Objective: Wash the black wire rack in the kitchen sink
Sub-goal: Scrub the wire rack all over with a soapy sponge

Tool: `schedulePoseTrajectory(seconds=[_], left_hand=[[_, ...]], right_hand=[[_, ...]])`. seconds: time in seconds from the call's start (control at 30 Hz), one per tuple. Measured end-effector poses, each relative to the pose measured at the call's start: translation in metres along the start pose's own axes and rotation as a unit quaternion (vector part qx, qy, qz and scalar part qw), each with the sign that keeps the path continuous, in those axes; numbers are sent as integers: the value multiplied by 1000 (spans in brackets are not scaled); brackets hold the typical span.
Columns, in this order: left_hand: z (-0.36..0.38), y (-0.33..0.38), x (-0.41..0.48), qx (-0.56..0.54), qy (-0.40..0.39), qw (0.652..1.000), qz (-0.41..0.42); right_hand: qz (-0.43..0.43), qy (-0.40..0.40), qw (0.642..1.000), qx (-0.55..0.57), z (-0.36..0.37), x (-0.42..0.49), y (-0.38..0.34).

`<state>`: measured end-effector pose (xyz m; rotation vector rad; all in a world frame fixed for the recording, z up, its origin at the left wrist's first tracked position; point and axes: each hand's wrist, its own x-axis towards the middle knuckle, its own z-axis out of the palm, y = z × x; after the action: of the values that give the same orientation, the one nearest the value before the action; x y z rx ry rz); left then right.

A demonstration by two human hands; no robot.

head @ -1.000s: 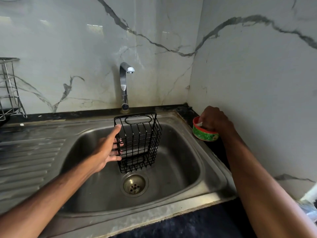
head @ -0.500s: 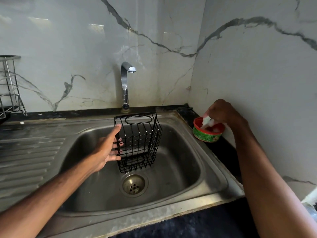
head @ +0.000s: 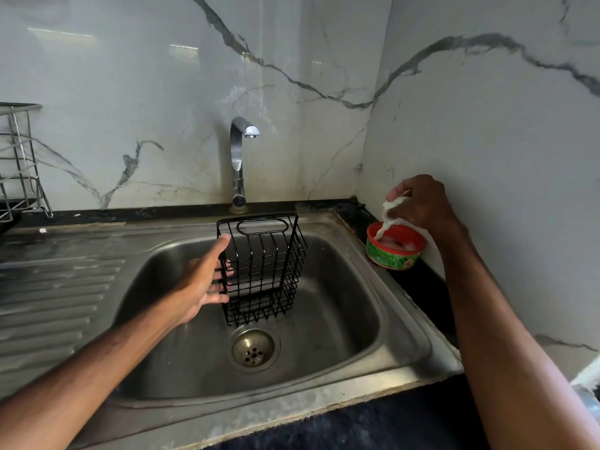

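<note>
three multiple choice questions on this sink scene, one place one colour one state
1. Where is the black wire rack? A in the sink basin B on the drainboard C on the counter
2. What colour is the tub rim? A blue B red C yellow
3. What is the right hand doing? A hanging open B turning the tap C pinching a soapy white pad
Key: 1 A, upright by the drain, left hand touching it; 2 B, red rim over green side; 3 C, pad held over the tub.
</note>
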<state>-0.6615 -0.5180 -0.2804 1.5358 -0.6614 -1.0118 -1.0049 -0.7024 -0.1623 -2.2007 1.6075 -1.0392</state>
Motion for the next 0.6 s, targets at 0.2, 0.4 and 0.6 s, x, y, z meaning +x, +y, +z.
schedulePoseTrajectory(seconds=[0.2, 0.4, 0.6], left_hand=[[-1, 0, -1, 2, -2, 1000, 1], [-1, -1, 0, 4, -3, 1000, 1], [-1, 0, -1, 4, -3, 1000, 0]], right_hand=[[9, -30, 999, -39, -1, 0, 0], [31, -139, 982, -121, 6, -11, 0], [67, -163, 971, -161, 9, -15, 1]])
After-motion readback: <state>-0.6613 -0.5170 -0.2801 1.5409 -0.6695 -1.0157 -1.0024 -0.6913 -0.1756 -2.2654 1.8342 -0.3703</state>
